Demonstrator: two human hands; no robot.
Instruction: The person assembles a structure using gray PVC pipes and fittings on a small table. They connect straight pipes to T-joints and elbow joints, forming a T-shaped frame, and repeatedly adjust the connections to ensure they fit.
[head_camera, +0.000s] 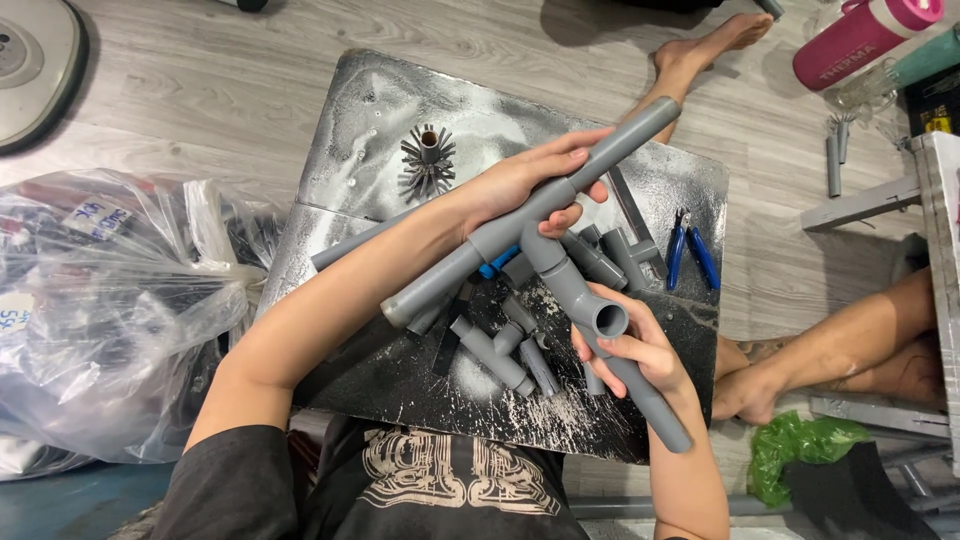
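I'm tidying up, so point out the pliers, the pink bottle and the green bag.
pliers (703, 257): head view, right blue handle
pink bottle (850, 45): head view, middle of body
green bag (795, 445): head view, crumpled middle

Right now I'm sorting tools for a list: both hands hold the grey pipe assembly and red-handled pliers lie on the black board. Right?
Not quite: the pliers have blue handles, not red, as the head view shows. Both the left hand and right hand hold the grey pipe assembly above the black board.
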